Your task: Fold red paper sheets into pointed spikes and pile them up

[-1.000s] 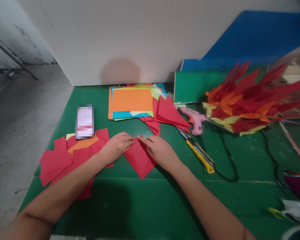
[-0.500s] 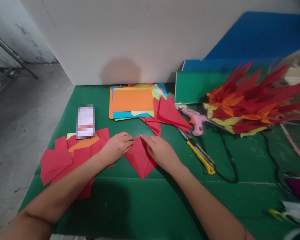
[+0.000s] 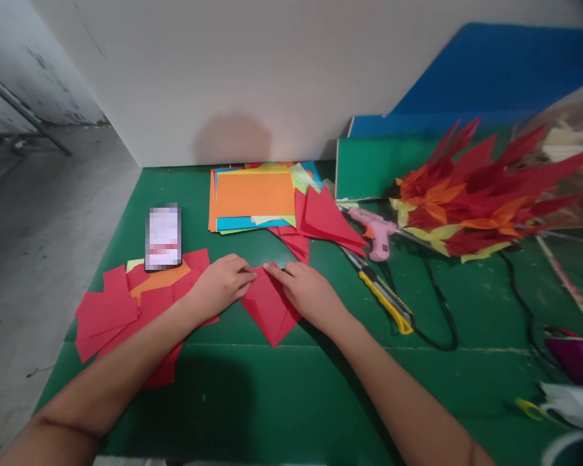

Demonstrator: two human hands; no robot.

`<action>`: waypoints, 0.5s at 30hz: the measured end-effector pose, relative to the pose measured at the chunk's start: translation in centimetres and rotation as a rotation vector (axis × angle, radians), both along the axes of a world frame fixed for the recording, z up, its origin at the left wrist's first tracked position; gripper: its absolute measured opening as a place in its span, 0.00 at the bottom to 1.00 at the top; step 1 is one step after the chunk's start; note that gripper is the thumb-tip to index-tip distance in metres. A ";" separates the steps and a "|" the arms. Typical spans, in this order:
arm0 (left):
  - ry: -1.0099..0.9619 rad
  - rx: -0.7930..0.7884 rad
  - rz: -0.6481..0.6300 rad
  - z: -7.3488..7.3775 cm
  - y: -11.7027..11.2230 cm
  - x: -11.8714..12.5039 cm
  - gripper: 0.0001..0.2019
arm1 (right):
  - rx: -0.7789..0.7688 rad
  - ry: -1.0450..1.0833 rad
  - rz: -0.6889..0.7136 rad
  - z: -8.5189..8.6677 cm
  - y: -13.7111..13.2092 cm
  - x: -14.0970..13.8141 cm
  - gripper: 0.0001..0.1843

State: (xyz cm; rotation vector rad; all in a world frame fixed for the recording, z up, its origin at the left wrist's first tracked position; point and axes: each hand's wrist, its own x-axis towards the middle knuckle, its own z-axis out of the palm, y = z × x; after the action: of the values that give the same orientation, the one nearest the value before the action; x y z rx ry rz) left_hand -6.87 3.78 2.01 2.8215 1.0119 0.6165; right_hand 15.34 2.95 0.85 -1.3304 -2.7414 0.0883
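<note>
A folded sheet of red paper (image 3: 273,307) lies on the green table (image 3: 204,414), its pointed end toward me. My left hand (image 3: 226,283) grips its upper left corner, with the fingers closed together. At the upper right edge, my right hand (image 3: 306,291) presses on the paper with its index finger stretched along the top. The right thumb and other fingers are partly hidden. Left of my left hand lie loose red paper pieces (image 3: 107,312) with an orange one among them. Just beyond my hands are folded red paper triangles (image 3: 326,220).
A phone (image 3: 163,237) rests by the loose pieces. Behind is a stack of coloured paper (image 3: 256,194). To the right lie a yellow box cutter (image 3: 386,299), a pink glue gun (image 3: 376,230) with a black cord, and a flame-shaped paper decoration (image 3: 476,200). A white panel (image 3: 272,71) stands behind.
The whole view has shifted slightly, so things sit a little further left. My right index finger reaches slightly straighter along the top of the red paper. Both hands stay on it.
</note>
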 end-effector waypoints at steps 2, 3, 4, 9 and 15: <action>0.050 0.038 0.048 0.3 -0.2 0.0 0.13 | 0.004 0.011 0.003 0.0 0.0 0.0 0.23; 0.066 0.053 0.070 0.4 -0.4 0.0 0.14 | 0.007 0.019 0.006 0.0 0.0 0.0 0.24; 0.072 0.059 0.088 0.5 -0.5 0.0 0.15 | 0.011 0.028 0.009 -0.1 0.0 0.0 0.24; 0.027 0.056 0.155 0.2 -0.7 0.0 0.18 | 0.014 0.050 0.011 -0.1 0.1 0.0 0.24; -0.040 -0.067 0.324 -0.9 -0.4 0.0 0.12 | -0.012 0.043 -0.009 0.1 0.2 0.0 0.26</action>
State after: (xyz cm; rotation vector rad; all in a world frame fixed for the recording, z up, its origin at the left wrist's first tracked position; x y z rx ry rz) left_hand -6.83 3.39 1.11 2.5961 1.4666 0.6479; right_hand 15.32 3.11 0.91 -1.3276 -2.7029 0.1315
